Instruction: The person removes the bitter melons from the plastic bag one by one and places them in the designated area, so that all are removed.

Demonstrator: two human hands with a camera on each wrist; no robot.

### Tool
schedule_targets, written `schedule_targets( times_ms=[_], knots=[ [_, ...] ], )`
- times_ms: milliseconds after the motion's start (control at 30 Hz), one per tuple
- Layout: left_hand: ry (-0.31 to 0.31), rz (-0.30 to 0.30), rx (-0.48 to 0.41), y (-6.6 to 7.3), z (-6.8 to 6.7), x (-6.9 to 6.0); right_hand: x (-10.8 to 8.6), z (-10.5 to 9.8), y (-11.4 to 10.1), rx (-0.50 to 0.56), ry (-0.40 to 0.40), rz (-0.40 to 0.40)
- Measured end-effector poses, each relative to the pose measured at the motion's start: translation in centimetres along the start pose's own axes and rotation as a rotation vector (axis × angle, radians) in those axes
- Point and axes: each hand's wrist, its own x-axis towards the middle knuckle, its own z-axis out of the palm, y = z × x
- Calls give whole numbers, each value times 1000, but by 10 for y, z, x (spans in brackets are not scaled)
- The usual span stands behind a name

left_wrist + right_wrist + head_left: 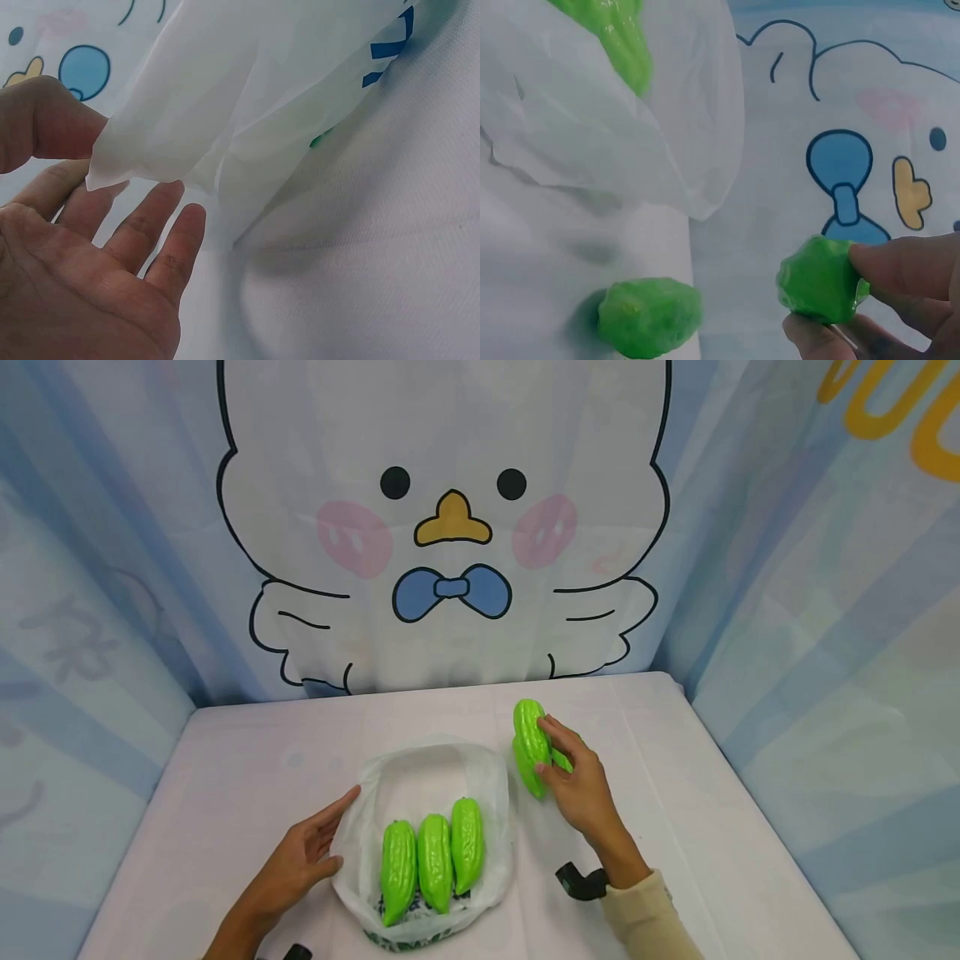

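Note:
A white plastic bag (498, 827) stands with its mouth wide, and three green bitter melons (436, 860) lie side by side in it. At its left rim is my left hand (303, 856), thumb and fingers spread and touching the thin plastic (187, 112). To the right of the bag, my right hand (581, 785) pinches another bitter melon (531, 743) between thumb and fingers. In the right wrist view this held melon (817, 279) shows end-on. A further bitter melon (649, 319) lies on the table, partly hidden by the right hand in the head view.
A pale cloth covers the table (262, 760). Behind it hangs a curtain with a cartoon bird (450, 552), and more curtains (825, 610) close in both sides. A black strap (583, 882) sits by the right wrist.

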Motion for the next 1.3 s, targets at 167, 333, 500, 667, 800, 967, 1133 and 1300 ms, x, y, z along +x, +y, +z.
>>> schedule_targets(
  times_ms=[167, 333, 500, 667, 800, 967, 1133, 1300],
  knots=[
    [0, 8, 5, -1, 0, 0, 0, -13, 6, -18, 31, 13],
    [0, 12, 7, 0, 0, 0, -1, -24, 15, -48, 63, 50],
    [3, 9, 5, 0, 0, 0, -3, -34, 24, -75, 91, 69],
    [6, 11, 10, -1, -1, 1, -4, -44, 34, -113, 123, 105],
    [7, 11, 21, -2, -1, 1, -5, -52, 42, -132, 138, 144],
    [8, 10, 32, -3, -2, 2, -4, -60, 51, -136, 145, 180],
    [16, -5, 33, -4, -2, 3, -3, -65, 56, -145, 138, 229],
    [10, -4, 28, -5, -2, 3, -2, -68, 66, -144, 136, 262]
  ],
)
